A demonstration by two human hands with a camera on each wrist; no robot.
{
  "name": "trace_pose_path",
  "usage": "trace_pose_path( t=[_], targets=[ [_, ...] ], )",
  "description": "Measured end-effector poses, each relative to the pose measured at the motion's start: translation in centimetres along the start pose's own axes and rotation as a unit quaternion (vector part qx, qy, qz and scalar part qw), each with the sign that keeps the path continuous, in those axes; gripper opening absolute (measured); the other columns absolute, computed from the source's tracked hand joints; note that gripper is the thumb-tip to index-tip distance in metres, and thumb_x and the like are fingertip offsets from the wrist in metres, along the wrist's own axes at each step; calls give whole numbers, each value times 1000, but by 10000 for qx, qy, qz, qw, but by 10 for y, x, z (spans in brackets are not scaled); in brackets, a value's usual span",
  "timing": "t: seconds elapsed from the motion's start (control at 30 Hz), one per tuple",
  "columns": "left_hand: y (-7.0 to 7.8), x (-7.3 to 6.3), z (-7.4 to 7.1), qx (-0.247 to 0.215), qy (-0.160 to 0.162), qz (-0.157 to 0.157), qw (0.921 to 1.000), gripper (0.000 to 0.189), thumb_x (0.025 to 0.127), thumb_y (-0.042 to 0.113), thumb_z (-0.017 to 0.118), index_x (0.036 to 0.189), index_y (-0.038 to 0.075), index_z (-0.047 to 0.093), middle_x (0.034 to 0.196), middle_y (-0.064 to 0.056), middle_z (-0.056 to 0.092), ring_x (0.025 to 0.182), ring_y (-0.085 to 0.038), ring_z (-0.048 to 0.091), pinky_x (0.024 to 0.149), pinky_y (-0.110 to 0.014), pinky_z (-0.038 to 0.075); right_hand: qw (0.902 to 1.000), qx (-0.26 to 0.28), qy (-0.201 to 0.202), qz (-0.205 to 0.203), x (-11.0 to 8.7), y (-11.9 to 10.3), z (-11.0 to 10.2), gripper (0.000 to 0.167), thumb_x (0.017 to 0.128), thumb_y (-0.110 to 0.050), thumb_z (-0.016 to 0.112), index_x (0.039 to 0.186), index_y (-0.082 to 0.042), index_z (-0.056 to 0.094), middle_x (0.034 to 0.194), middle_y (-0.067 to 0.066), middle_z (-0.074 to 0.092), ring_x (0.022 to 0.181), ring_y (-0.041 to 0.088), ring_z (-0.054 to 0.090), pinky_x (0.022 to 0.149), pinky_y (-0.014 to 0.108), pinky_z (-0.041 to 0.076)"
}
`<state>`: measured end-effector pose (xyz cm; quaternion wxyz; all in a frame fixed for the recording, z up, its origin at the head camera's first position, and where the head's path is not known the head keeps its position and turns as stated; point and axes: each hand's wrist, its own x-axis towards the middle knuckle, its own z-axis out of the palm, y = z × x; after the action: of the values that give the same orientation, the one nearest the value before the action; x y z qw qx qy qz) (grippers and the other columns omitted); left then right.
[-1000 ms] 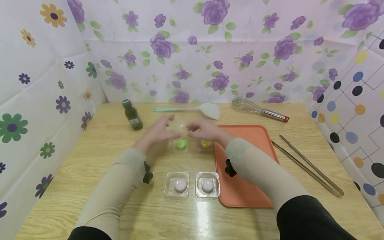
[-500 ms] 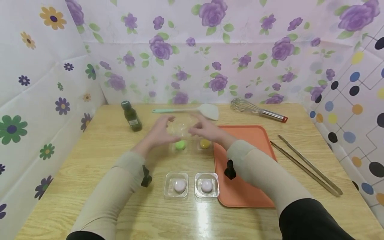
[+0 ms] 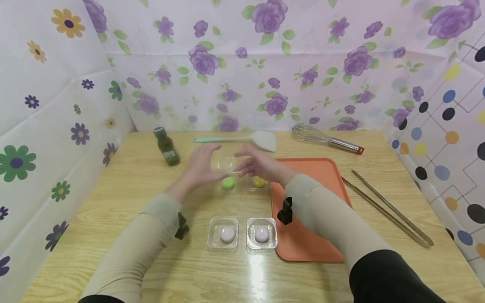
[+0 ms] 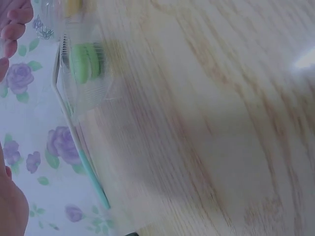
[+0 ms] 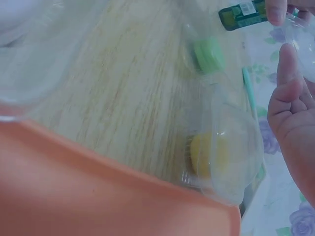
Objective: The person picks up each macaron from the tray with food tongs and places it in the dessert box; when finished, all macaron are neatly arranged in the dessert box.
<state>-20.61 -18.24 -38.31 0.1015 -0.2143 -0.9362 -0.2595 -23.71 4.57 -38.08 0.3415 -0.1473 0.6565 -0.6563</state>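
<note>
Between my two hands, over the far middle of the table, is a clear plastic lid [image 3: 226, 163]. My left hand [image 3: 198, 166] holds its left side, thumb toward me and fingers beyond. At the opposite side the fingers of my right hand [image 3: 263, 165] curl against its edge. Just below the hands sits a green macaron [image 4: 84, 63] in a clear plastic box. Beside it a yellow macaron [image 5: 204, 153] lies in another clear box, whose domed lid [image 5: 236, 147] shows in the right wrist view. Nearer me, two lilac macarons [image 3: 227, 234] sit in uncovered clear boxes [image 3: 248, 243].
An orange tray [image 3: 310, 240] lies to the right, close to the boxes. Beyond it are metal tongs [image 3: 390, 210] and a whisk [image 3: 327, 139]. A spatula [image 3: 261, 139] lies behind the hands, and a dark green bottle [image 3: 167, 146] at the back left.
My right hand's raised fingers have come down toward the lid's edge, and the lid has turned slightly between the hands. The boxes and utensils stay where they were.
</note>
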Motion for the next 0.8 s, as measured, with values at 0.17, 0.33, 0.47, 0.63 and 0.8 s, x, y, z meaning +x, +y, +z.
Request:
trace_pose_path(
  t=[0.17,0.33,0.47,0.63,0.8],
  targets=[
    [4,0,-2,490,178,535,9972,88,65,42,82,134,2,44,133,-14,48,122,-32,40,106,-51,25,9996,124,-241,46,0,-1,-1,64,97,-54,25,138,-7,39,98,15,64,83,24,62,68,28,43],
    [5,-3,-3,858,402,1012,9903,86,64,41,83,131,2,46,129,-14,51,115,-31,44,100,-48,32,9988,148,-402,225,3,-3,1,59,95,-49,31,137,-8,40,97,16,64,81,25,63,65,27,44],
    [5,-6,-3,1040,478,1121,9871,85,64,40,83,131,1,45,128,-15,51,113,-31,45,98,-46,34,9981,78,-444,411,3,-6,2,58,94,-47,35,138,-11,39,98,17,65,81,24,63,68,29,44],
    [5,-10,-2,1268,462,1138,9843,87,63,42,83,129,1,47,127,-15,52,112,-31,46,95,-47,35,9975,-92,-510,481,2,-7,2,57,92,-45,39,140,-14,36,109,23,62,89,27,62,87,42,42],
    [6,-15,-4,1262,412,1324,9823,90,62,46,82,131,2,44,129,-14,50,113,-30,45,95,-46,35,9990,-112,-421,34,2,-2,1,53,93,-30,42,142,-14,31,122,29,49,112,40,49,103,56,29]
  ],
)
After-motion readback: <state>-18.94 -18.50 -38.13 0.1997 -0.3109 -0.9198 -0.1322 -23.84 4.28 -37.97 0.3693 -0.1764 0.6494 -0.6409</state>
